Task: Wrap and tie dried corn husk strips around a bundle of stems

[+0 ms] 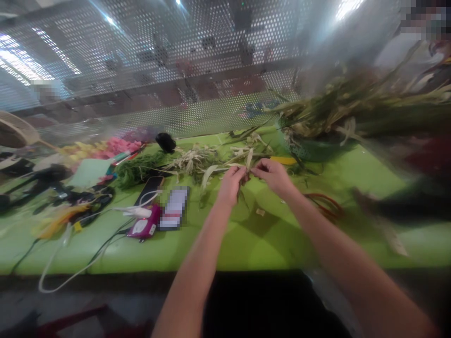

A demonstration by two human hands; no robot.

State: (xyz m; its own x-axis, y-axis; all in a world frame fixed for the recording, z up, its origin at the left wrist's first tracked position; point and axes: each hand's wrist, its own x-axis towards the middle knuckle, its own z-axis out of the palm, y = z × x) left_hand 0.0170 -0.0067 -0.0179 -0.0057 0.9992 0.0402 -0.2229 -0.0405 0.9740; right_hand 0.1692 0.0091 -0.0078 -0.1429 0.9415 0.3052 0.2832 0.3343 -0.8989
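My left hand [231,184] is closed in a pinch on a pale leaf strip [249,159] above the green table [225,249]. Close beside it on the right, my right hand [274,174] has thumb and fingers pressed together at the same strip, the fingertips of both hands nearly meeting. Another pale leaf [208,174] curves out to the left of my left hand. Just beyond the hands lies a heap of dry, pale leaf pieces [192,159]. Fine detail at the fingertips is blurred.
A green perforated basket [310,151] full of long leaves stands at the back right. To the left lie a phone [174,209], a magenta power adapter [145,224] with cables, and green fluffy strands [139,169]. A perforated metal screen [197,80] rises behind.
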